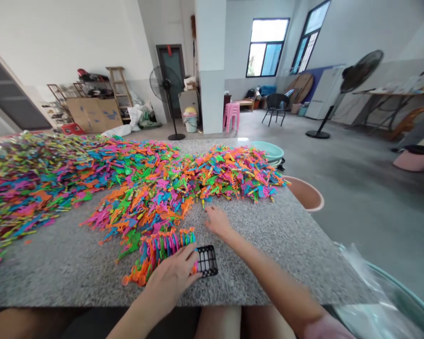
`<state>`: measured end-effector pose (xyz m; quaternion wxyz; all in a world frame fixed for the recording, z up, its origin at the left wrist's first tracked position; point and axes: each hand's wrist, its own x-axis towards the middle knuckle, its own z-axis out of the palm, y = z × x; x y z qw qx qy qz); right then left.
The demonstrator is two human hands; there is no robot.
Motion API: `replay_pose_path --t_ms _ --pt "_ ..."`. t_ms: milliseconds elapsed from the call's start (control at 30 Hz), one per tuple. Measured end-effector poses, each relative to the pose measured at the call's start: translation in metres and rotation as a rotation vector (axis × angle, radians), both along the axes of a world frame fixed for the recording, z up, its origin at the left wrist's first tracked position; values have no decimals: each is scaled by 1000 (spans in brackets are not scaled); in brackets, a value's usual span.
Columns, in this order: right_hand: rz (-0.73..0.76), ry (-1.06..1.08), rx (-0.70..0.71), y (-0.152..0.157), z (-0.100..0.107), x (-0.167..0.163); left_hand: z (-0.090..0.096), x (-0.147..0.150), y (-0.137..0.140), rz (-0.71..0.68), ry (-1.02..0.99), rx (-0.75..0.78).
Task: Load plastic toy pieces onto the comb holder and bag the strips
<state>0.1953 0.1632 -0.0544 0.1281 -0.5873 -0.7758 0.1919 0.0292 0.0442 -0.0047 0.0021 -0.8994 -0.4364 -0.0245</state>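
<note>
My left hand [175, 270] is curled around the right end of a row of small bright plastic toys [162, 245], which look like toy guns with round orange tips. The row stands packed in a black plastic lattice rack [207, 261]; the rack's right end shows bare grid beside my fingers. My right hand [217, 221] is stretched over the granite tabletop, with its fingers apart at the near edge of a loose pile of such toys [229, 172]. A yellow-tipped piece [203, 204] lies just beyond those fingertips, and I see nothing held there.
A larger heap of colourful pieces [56, 174] covers the left of the granite table [268, 240]. Beyond the right edge stand a teal basin [270, 149], a pink basin [305, 193] and a clear plastic bag [374, 292]. Two standing fans [167, 84] are farther back.
</note>
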Motion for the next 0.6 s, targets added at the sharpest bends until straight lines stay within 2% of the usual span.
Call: replay_pose_path --t_ms 33,100,200,300,467,600 --pt "-89 -34 70 18 0 -9 -2 0 0 -1 2 13" --pt "-182 -105 121 46 -3 -28 -7 -1 1 6 6 28" --pt "-213 -166 160 64 -13 -40 -9 -3 -1 9 1 31" --pt "-215 -213 135 54 -23 -12 -6 -3 -2 4 -35 35" --pt "-211 -328 45 14 -28 54 -5 -3 0 -1 -115 9" --pt "-276 -178 26 19 -22 53 -3 -4 0 -6 -132 40"
